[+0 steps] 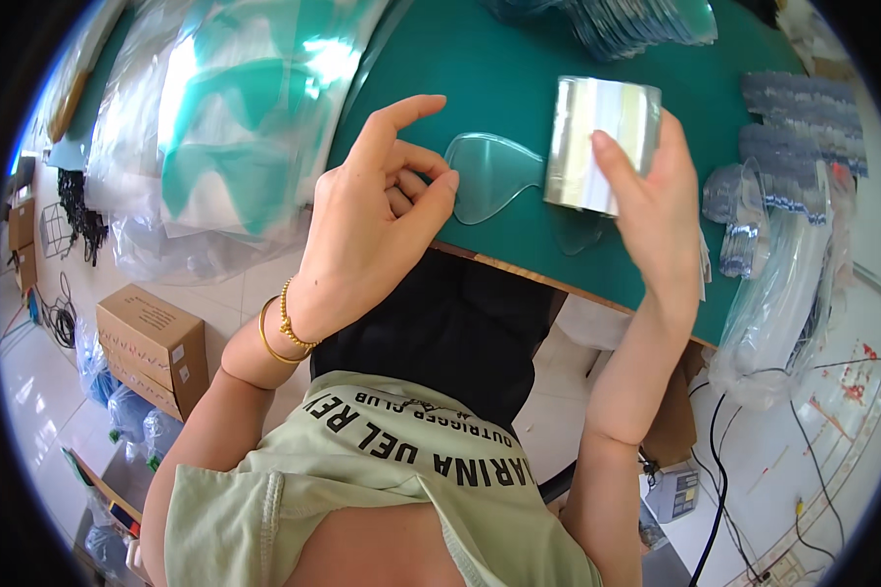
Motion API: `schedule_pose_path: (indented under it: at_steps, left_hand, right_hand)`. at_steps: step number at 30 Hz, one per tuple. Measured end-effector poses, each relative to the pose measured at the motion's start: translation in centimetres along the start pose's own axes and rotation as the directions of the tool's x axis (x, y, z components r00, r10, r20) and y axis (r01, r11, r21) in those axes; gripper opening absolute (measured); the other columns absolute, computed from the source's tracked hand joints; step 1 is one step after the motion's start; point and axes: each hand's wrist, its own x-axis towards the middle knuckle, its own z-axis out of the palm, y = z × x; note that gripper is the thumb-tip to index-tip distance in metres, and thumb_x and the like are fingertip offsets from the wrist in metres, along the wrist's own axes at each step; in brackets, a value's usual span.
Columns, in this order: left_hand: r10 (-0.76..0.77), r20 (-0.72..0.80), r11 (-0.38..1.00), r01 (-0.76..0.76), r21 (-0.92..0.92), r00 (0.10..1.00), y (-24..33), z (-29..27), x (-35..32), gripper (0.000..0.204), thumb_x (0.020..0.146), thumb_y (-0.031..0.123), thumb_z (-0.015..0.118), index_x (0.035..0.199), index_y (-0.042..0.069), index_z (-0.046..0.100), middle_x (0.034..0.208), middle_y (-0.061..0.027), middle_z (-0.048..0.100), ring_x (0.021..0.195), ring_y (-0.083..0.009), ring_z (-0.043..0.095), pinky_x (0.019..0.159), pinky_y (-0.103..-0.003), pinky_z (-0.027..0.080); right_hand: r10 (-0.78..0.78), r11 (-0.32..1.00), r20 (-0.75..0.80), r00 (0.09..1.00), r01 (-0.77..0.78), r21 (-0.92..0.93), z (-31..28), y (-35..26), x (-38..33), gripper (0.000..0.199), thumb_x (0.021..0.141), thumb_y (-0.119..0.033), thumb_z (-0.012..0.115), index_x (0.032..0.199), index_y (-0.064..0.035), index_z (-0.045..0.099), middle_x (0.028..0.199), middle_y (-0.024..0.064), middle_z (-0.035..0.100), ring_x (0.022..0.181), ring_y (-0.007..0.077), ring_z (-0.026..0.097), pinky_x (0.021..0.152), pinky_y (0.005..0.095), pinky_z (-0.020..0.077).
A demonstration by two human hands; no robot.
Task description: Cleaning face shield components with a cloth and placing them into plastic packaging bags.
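A thin clear lens, shaped like a goggle lens with a narrow bridge, is over the green table near its front edge. My left hand is at the lens's left end, thumb and middle finger pinched together at its rim, index finger raised and bent. My right hand grips a shiny silver and pale-yellow block, thumb across its face and fingers behind its right side. This block covers part of the lens's right lobe, whose lower rim shows below it. Whether block and lens touch, I cannot tell.
Clear plastic bags overlie the green table at left. Stacked clear lenses stand at the back, with more stacks and a filled plastic bag at right. Cardboard boxes and cables lie on the floor.
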Motion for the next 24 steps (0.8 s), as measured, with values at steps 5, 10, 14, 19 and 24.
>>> schedule_pose_path:
  at_steps: [5, 10, 14, 19, 24]
  left_hand:
    - [0.021, 0.003, 1.0, -0.021, 0.012, 1.0, 0.2, -0.1, 0.0, 0.052, 0.091, -0.007, 0.064, 0.14, 0.002, 0.049, 0.087, -0.0018, 0.066, 0.068, -0.0006, 0.05, 0.062, -0.016, 0.042]
    - [0.053, -0.012, 0.992, -0.051, 0.118, 0.999, 0.5, -0.4, -0.6, 0.051, 0.091, -0.005, 0.065, 0.139, 0.003, 0.052, 0.09, -0.0048, 0.069, 0.072, -0.0047, 0.06, 0.065, -0.019, 0.049]
    - [0.125, 0.003, 0.965, -0.122, 0.231, 0.992, 1.1, -1.6, -1.3, 0.044, 0.089, 0.001, 0.069, 0.131, -0.001, 0.055, 0.087, -0.0113, 0.072, 0.069, -0.0166, 0.07, 0.062, -0.028, 0.057]
    - [0.077, 0.136, 0.926, -0.122, 0.359, 0.988, 3.7, -5.3, -1.5, 0.034, 0.091, -0.001, 0.066, 0.125, 0.002, 0.066, 0.091, -0.006, 0.073, 0.073, -0.0071, 0.066, 0.064, -0.022, 0.056]
    - [0.396, 0.49, 0.687, -0.605, 0.403, 0.777, 6.1, -4.1, 1.3, 0.025, 0.085, 0.008, 0.07, 0.106, -0.005, 0.066, 0.091, -0.0158, 0.068, 0.078, -0.0284, 0.068, 0.071, -0.038, 0.056]
  right_hand:
    - [-0.069, 0.972, 0.021, 0.997, 0.072, -0.225, 1.1, 0.7, -0.2, 0.041, 0.094, -0.016, 0.067, 0.124, 0.0042, 0.048, 0.106, 0.0246, 0.07, 0.094, 0.033, 0.072, 0.079, 0.0373, 0.0548]
    - [-0.073, 0.972, 0.123, 0.99, 0.098, -0.213, 4.7, -1.3, -1.0, 0.045, 0.093, -0.014, 0.065, 0.124, 0.0052, 0.038, 0.09, 0.0333, 0.067, 0.083, 0.0493, 0.068, 0.07, 0.0502, 0.0539]
    - [-0.047, 0.989, 0.255, 0.966, 0.082, -0.126, 6.7, -1.5, -2.1, 0.041, 0.093, -0.014, 0.066, 0.114, 0.007, 0.038, 0.089, 0.0376, 0.064, 0.086, 0.0542, 0.063, 0.073, 0.053, 0.0518]
    - [0.004, 0.999, -0.107, 0.994, 0.0, 0.047, 1.3, 0.0, -2.4, 0.03, 0.102, -0.024, 0.06, 0.118, 0.0009, 0.054, 0.097, 0.0099, 0.069, 0.078, 0.0142, 0.064, 0.073, 0.0282, 0.053]
    - [0.156, 0.984, -0.129, 0.979, -0.166, -0.069, -8.6, 0.3, -1.9, 0.036, 0.105, -0.026, 0.053, 0.128, 0.0016, 0.058, 0.095, 0.0069, 0.071, 0.073, 0.0083, 0.061, 0.065, 0.0238, 0.0501]
